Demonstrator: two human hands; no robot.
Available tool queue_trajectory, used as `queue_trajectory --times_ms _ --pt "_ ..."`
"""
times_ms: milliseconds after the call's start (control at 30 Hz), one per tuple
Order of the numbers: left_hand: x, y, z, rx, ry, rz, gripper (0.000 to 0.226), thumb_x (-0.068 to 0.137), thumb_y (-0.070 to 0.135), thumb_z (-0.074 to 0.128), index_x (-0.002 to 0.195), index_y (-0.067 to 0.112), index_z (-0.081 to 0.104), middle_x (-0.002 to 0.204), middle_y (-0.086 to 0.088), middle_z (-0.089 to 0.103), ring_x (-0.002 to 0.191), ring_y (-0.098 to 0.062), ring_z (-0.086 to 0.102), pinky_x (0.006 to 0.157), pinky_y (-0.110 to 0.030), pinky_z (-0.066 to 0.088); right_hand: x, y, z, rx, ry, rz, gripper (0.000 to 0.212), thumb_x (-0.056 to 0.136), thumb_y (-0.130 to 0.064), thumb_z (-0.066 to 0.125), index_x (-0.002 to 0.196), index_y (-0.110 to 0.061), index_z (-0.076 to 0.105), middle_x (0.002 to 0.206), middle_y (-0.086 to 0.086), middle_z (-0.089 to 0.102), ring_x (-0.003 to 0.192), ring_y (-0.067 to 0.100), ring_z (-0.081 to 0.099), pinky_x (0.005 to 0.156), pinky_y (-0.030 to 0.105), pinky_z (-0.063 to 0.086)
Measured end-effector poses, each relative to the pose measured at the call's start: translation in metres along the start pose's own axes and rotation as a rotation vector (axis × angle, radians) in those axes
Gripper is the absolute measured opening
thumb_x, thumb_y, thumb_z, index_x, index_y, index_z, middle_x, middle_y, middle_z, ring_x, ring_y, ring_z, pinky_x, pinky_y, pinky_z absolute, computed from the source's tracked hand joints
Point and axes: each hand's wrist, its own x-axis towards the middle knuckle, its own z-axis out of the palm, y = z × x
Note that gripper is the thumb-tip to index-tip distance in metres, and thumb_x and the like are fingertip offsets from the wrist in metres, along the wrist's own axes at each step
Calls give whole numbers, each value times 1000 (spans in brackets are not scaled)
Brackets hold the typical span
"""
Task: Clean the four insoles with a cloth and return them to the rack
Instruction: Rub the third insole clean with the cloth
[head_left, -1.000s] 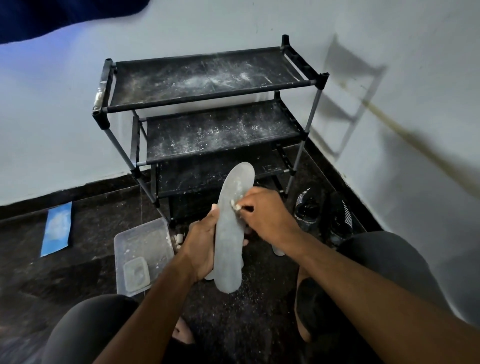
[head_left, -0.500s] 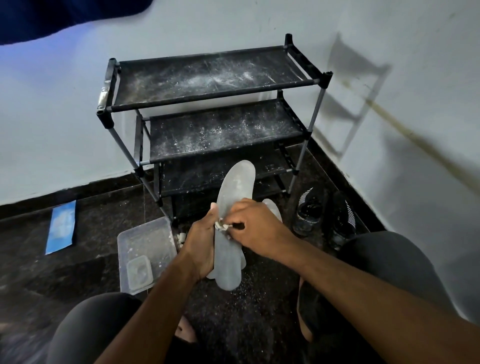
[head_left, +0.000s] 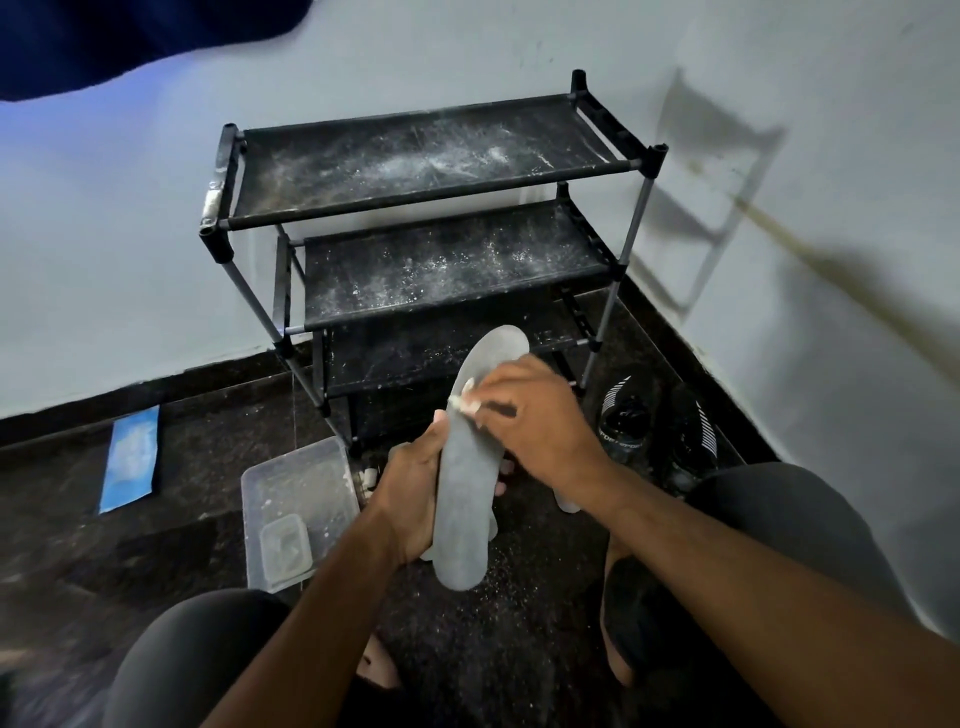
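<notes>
Since half a second ago, I see the right hand has moved up the insole, toward its toe end. Its fingers pinch a small white cloth and press it on the grey surface. The left hand grips the insole at the middle, fingers curled around its edge, and holds it in the air before the dusty black rack. A clear plastic tray lies on the floor, left of the hands.
</notes>
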Motion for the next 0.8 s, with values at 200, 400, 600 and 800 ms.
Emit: queue_trajectory --times_ms 200,400,600,800 --pt "-4 -1 2 104 -97 -48 65 103 54 35 124 4 69 116 -35 67 85 -35 67 83 -48 53 6 10 -7 -81 186 149 14 83 -18 76 97 -17 78 95 -8 71 89 7 48 80 22 44" --pt "2 -2 -3 28 -70 -21 68 104 54 36 129 -2 65 117 -37 66 85 -37 66 83 -48 53 5 9 -4 -19 -6 14 15 81 -13 75 95 -17 78 96 -8 72 93 8 51 84 24 43" --pt "5 -5 -6 32 -66 -24 71 100 59 41 128 -1 66 114 -37 66 84 -38 66 82 -48 54 0 10 0 -170 16 51 15 86 -20 72 101 -19 77 97 -8 70 93 8 47 85 28 44" --pt "5 -2 -7 -1 -44 6 63 103 53 40 120 2 72 109 -38 65 85 -38 66 77 -46 55 7 6 -13 -35 0 44 13 85 -17 73 97 -16 78 97 -6 70 94 11 53 85 26 46"
